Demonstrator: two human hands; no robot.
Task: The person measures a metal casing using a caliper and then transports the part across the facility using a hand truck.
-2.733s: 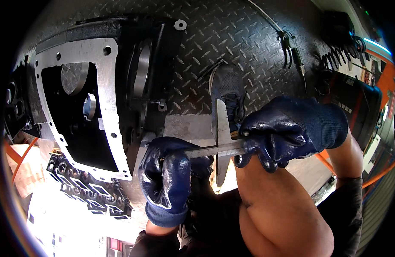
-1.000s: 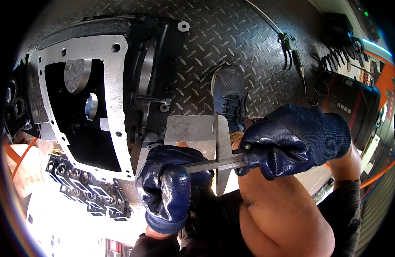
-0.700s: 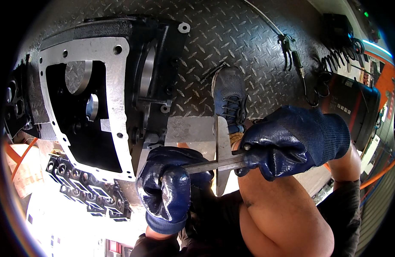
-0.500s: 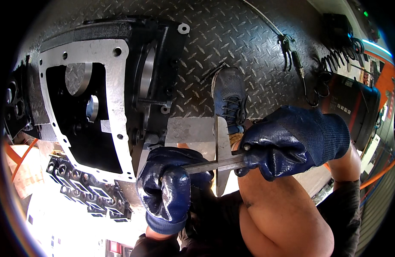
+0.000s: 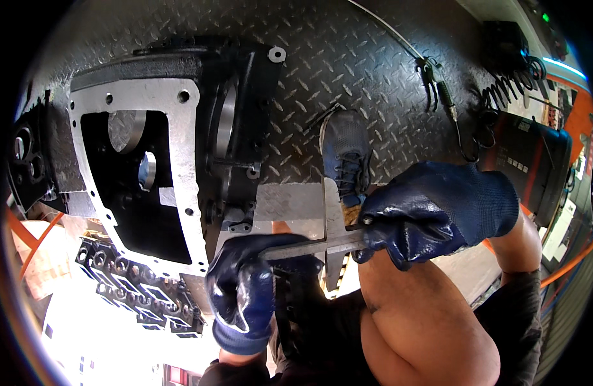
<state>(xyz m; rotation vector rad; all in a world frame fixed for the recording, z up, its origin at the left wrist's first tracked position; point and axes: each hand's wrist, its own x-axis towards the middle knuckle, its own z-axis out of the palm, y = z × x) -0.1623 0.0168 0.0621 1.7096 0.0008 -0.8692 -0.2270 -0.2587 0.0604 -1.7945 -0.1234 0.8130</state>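
Both my hands wear dark blue coated gloves and hold a steel vernier caliper (image 5: 336, 235) across in front of my knee. My left hand (image 5: 242, 289) is closed round the bar's left end. My right hand (image 5: 431, 212) grips the other end, its thumb by the slide. The caliper's jaws point up and down between the hands; any gap between them is too small to tell. To the left stands a large black metal housing (image 5: 209, 71) with a machined silver flange (image 5: 184, 138) round an open rectangular window. The caliper is apart from it.
My shoe (image 5: 346, 145) rests on the dark tread-plate floor (image 5: 303, 83). An air blow gun (image 5: 445, 95), a coiled black hose (image 5: 497, 93) and a black case (image 5: 525, 154) lie to the right. Several black castings (image 5: 142, 283) stand at lower left, another black part (image 5: 27, 154) at far left.
The view has shifted slightly, so the housing sits a little lower and further right. My left hand has moved slightly left, and more of the caliper's bar shows beside it.
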